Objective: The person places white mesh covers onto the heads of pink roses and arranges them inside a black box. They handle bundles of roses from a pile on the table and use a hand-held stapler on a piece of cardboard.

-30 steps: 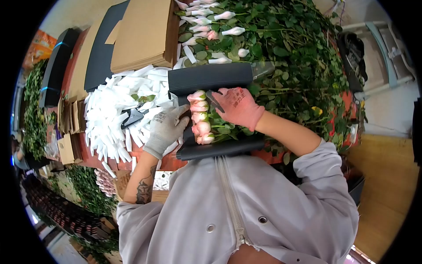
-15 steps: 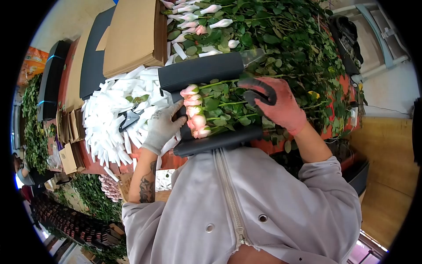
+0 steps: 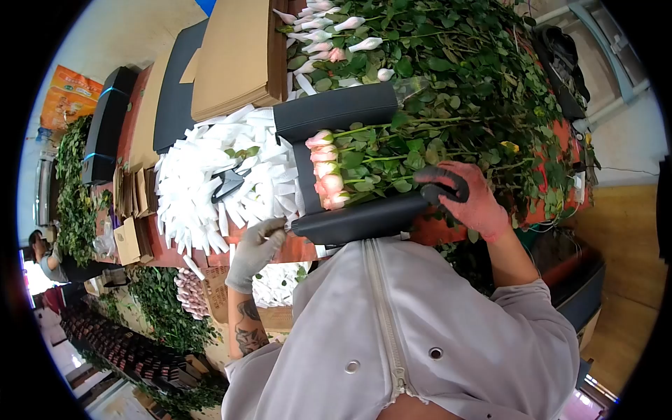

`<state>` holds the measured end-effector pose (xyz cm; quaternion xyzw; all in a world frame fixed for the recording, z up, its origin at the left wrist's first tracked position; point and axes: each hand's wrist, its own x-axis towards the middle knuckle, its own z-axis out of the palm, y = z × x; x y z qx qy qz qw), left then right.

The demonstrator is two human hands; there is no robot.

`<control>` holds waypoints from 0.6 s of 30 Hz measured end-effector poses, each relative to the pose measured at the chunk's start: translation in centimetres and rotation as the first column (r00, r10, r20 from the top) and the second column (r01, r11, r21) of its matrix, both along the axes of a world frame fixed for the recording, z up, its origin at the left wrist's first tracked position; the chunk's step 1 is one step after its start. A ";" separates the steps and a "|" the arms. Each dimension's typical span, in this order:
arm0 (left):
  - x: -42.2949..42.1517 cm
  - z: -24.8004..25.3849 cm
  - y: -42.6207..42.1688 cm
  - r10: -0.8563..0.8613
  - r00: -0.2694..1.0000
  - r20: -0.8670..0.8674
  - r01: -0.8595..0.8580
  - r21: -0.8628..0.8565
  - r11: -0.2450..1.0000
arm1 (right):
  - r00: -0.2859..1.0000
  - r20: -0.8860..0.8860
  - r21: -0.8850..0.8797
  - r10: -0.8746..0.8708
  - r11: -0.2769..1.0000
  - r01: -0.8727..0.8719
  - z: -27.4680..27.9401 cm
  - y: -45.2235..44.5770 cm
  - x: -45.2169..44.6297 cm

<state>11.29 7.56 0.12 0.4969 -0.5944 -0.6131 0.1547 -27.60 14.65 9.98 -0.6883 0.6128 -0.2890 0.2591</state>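
Nearer now, my left hand (image 3: 253,256) sits by black wrap (image 3: 364,218), five pink roses (image 3: 327,169) and white sleeves (image 3: 185,192) beyond; for it and my right hand (image 3: 467,199), I can't tell the grip.

Hands: 2, left hand (image 3: 255,255), right hand (image 3: 470,203). Black wrap sides (image 3: 364,219): 2. Roses (image 3: 327,170) between: 5 heads visible. Wrapped buds (image 3: 348,24), toward table's (image 3: 301,250) far edge: at least 8, overlapping. White sleeves (image 3: 196,157): dozens, too piled to count. Black object (image 3: 229,185) on them: 1. Large cardboard stack (image 3: 234,59): 1. Black bundle (image 3: 106,133), table's left edge: 1; blue ties (image 3: 112,90): 2. Co-worker (image 3: 50,260): 1.
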 end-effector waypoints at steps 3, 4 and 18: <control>-1.1 1.6 0.5 0.182 0.976 -0.118 -0.199 -0.156 0.968 | 0.956 -0.202 -0.023 0.211 0.975 -0.220 0.9 0.4 1.4; -1.2 1.6 0.6 0.115 0.988 -0.104 -0.122 -0.063 0.991 | 0.929 -0.236 0.016 0.286 0.957 -0.291 -0.3 0.5 1.2; -1.4 -6.1 0.1 0.225 0.926 -0.302 -0.303 -0.243 0.922 | 0.724 -0.605 0.110 0.331 0.936 -0.336 -1.0 -3.6 11.3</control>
